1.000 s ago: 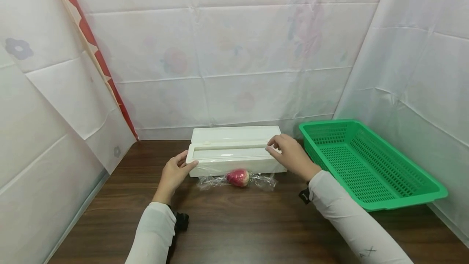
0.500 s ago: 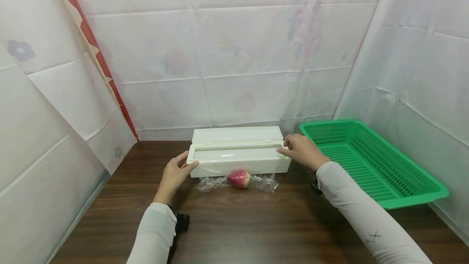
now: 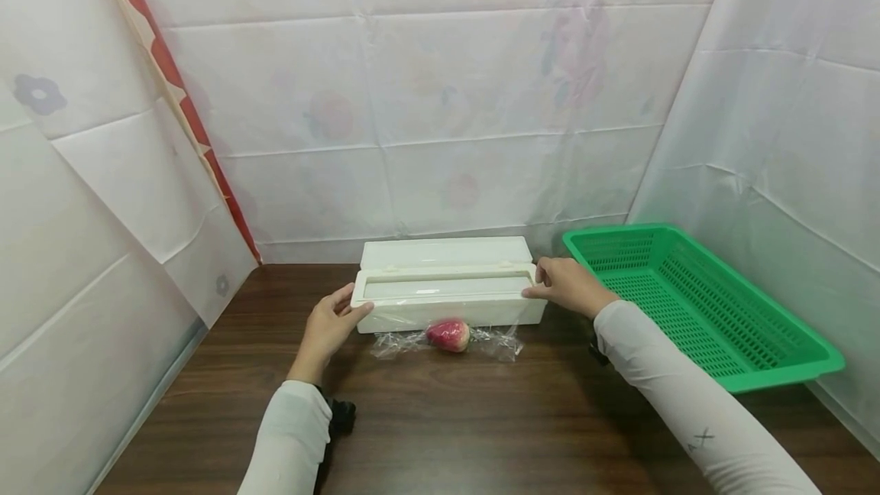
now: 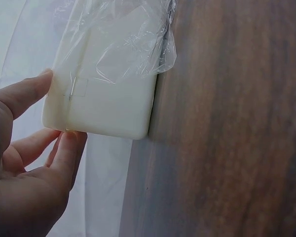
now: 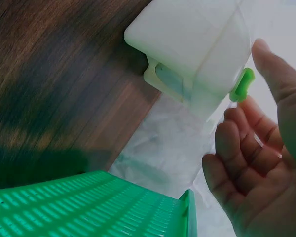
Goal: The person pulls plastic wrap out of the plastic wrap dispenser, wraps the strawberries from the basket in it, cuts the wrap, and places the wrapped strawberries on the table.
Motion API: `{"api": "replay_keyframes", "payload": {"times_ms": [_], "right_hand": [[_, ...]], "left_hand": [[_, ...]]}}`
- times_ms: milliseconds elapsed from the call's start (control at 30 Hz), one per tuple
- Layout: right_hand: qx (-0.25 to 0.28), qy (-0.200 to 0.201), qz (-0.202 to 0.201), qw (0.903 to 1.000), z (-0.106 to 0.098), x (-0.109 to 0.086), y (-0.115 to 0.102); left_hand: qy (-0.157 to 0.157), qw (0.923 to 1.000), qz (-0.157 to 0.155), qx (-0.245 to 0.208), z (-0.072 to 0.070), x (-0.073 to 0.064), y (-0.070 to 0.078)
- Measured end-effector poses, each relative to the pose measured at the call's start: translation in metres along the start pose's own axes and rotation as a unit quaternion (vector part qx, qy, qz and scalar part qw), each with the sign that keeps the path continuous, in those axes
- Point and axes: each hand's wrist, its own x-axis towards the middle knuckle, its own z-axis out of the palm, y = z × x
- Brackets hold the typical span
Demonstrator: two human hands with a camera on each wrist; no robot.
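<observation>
A white cling film dispenser [image 3: 397, 315] stands on the table with its lid [image 3: 443, 252] raised at the back. My left hand [image 3: 328, 331] grips its left end, thumb on the front top edge and fingers at the end face. At the right end, my right hand [image 3: 571, 286] holds the corner of the top frame between thumb and curled fingers. A green slide cutter [image 5: 242, 85] sits at that corner, beside the index fingertip in the right wrist view. Just in front lies a red, pear-shaped fruit [image 3: 448, 335], with crumpled clear film [image 3: 498, 342] spread to both sides.
To the right, a green perforated plastic basket [image 3: 784, 375] stands close to my right forearm. Pale patterned sheets [image 3: 440, 98] hang at the back and both sides. The dark wooden table [image 3: 440, 434] extends toward me.
My right hand has slid right along the top of the dispenser to its right corner, then the thumb lowered slightly. The left hand stays in place at the left end.
</observation>
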Motion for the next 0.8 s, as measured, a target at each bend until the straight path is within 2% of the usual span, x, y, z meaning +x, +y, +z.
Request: {"api": "replay_keyframes", "payload": {"times_ms": [333, 567, 800], "right_hand": [[0.02, -0.01, -0.034, 0.9992, 0.0, -0.0026, 0.0016], [0.03, -0.03, -0.043, 0.9982, -0.0024, -0.0026, 0.0045], [0.026, -0.024, -0.066, 0.9972, -0.004, -0.0027, 0.0074]], "left_hand": [[0.002, 1.0, -0.004, 0.0, -0.0003, -0.0022, -0.0006], [0.001, 1.0, 0.004, -0.001, 0.0003, -0.0022, -0.002], [-0.002, 0.9999, 0.008, -0.009, -0.0011, -0.0028, -0.0021]]}}
